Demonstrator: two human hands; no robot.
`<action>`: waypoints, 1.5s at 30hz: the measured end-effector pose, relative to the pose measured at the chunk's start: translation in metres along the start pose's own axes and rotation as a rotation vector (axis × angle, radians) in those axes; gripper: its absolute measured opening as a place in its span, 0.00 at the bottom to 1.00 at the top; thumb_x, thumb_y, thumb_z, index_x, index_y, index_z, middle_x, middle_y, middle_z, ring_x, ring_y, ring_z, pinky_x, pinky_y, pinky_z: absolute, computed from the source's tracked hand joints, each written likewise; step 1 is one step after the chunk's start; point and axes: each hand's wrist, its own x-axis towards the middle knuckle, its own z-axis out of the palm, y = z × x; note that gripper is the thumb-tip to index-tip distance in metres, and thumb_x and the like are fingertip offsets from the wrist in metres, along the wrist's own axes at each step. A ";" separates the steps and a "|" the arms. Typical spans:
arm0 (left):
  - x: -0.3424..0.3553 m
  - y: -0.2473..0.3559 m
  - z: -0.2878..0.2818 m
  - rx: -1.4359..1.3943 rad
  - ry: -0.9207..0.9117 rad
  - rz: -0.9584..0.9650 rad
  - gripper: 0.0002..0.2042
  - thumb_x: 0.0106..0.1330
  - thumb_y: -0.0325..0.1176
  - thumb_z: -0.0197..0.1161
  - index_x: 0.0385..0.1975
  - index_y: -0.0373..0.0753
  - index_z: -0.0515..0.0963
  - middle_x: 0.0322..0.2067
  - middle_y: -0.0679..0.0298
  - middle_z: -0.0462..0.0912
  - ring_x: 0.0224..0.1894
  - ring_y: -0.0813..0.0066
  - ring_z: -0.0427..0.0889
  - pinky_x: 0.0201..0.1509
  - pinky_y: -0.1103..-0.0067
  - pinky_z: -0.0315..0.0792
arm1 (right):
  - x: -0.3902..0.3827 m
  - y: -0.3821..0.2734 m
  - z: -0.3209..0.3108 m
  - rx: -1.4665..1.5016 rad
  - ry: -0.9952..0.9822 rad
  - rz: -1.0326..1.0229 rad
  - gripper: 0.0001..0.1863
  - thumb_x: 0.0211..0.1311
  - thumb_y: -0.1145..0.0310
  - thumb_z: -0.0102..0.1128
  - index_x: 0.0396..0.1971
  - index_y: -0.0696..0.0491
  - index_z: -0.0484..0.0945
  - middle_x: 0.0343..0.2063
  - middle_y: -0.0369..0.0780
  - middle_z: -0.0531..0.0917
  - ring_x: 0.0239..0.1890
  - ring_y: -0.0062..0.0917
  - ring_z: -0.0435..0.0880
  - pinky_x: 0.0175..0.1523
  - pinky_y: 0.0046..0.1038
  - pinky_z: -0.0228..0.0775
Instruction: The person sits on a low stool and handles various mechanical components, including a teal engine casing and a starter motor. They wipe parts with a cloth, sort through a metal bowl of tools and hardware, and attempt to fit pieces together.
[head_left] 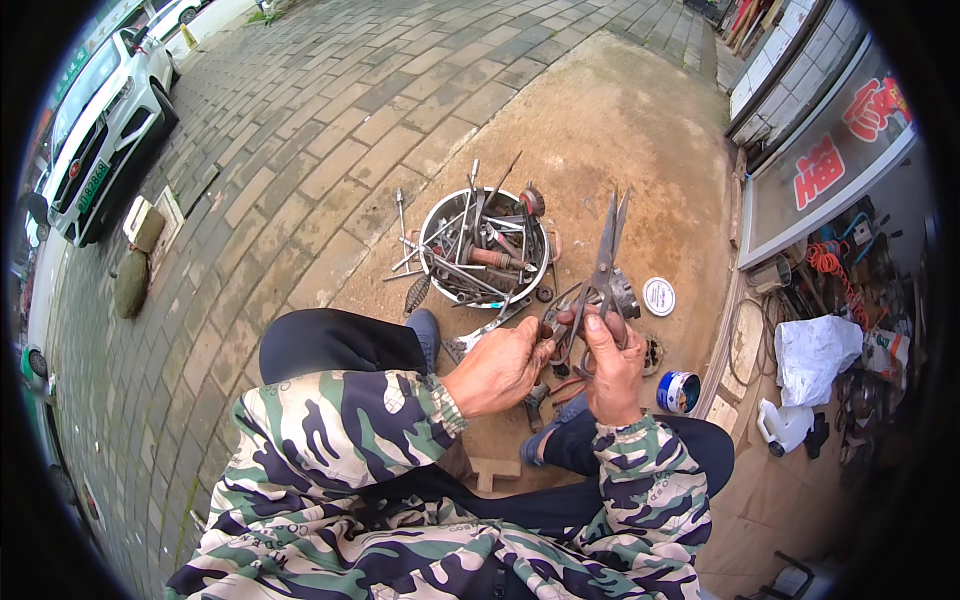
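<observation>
Scissors [604, 262] stand blades-up, gripped in the right hand [613, 370], seemingly under inspection, steadiness needed next, while the left hand [497, 368] curls alongside, its hold unclear.

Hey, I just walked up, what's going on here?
Someone in a camouflage jacket is handling a pair of scissors. The right hand holds them, their blades slightly parted and pointing away. The left hand is close beside it; whether it grips anything is unclear. A white tub full of tools stands ahead, with a blue tin off to the right.
</observation>
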 end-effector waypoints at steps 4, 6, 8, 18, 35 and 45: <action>-0.003 -0.003 -0.003 0.119 0.054 0.077 0.12 0.78 0.36 0.54 0.45 0.32 0.71 0.28 0.43 0.81 0.33 0.38 0.82 0.33 0.59 0.75 | -0.007 0.010 0.022 0.004 -0.031 -0.046 0.15 0.77 0.66 0.58 0.47 0.64 0.82 0.29 0.36 0.84 0.35 0.20 0.82 0.47 0.25 0.75; -0.009 0.015 -0.024 0.321 -0.018 0.031 0.16 0.76 0.44 0.57 0.41 0.33 0.71 0.26 0.41 0.81 0.33 0.37 0.82 0.33 0.53 0.74 | -0.005 0.006 0.028 -0.045 -0.054 -0.083 0.14 0.77 0.66 0.57 0.42 0.63 0.80 0.24 0.33 0.78 0.29 0.18 0.78 0.40 0.23 0.74; 0.001 0.030 -0.050 0.532 -0.146 0.082 0.18 0.72 0.47 0.62 0.44 0.34 0.80 0.27 0.45 0.84 0.33 0.43 0.86 0.37 0.58 0.79 | -0.001 -0.010 0.009 -0.172 -0.026 0.001 0.13 0.78 0.65 0.57 0.41 0.62 0.81 0.24 0.33 0.78 0.27 0.17 0.77 0.36 0.23 0.73; 0.047 -0.017 -0.280 0.293 0.331 -0.261 0.20 0.77 0.43 0.60 0.57 0.31 0.79 0.45 0.56 0.87 0.43 0.72 0.86 0.50 0.75 0.80 | 0.052 -0.037 -0.067 -1.289 -0.385 0.057 0.13 0.66 0.64 0.64 0.32 0.61 0.80 0.22 0.56 0.80 0.31 0.54 0.83 0.36 0.47 0.74; 0.259 -0.322 -0.128 -0.307 0.125 -0.517 0.36 0.61 0.29 0.70 0.69 0.21 0.64 0.63 0.44 0.76 0.64 0.59 0.76 0.68 0.71 0.70 | 0.097 -0.011 -0.058 -1.583 -0.644 0.553 0.14 0.62 0.66 0.68 0.43 0.58 0.81 0.28 0.52 0.84 0.29 0.50 0.85 0.36 0.44 0.76; 0.285 -0.340 -0.112 -0.689 0.251 -0.559 0.31 0.58 0.40 0.78 0.55 0.25 0.77 0.49 0.51 0.84 0.53 0.64 0.81 0.62 0.70 0.72 | 0.121 0.007 -0.069 -1.441 -0.664 0.506 0.14 0.65 0.65 0.67 0.45 0.56 0.79 0.25 0.55 0.82 0.28 0.55 0.82 0.31 0.48 0.73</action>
